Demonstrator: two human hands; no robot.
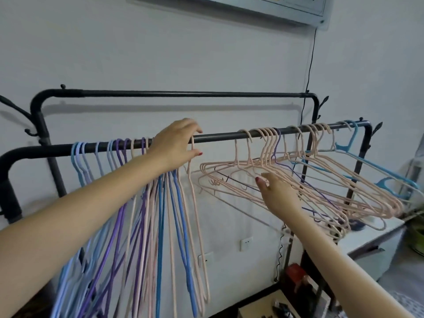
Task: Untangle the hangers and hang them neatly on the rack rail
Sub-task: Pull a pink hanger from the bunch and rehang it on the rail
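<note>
A: On the left of the front rail (220, 136) a sorted row of hangers (146, 216) — blue, purple, pink — hangs straight down, hooks side by side. Why so tidy?

B: Judging by the task, those are the ones already freed and parked out of the way.

A: And the left hand (176, 145)?

B: It sits on the rail at the edge of that row, fingers curled over the bar, thumb beneath, beside the hook of a pink hanger (195, 203). Whether it pinches the hook or only steadies it, I cannot tell — likely it is seating that hanger.

A: The right hand (276, 189)?

B: Fingers loosely spread, tips against the tangled bunch (321, 191) of mostly pink hangers, with no firm grip that I can see. That bunch juts out sideways, propped by its own knot, hooks crowded on the rail.

A: Farthest right?

B: A light-blue hanger (371, 166) caught in the tangle, near the rack's corner.
</note>
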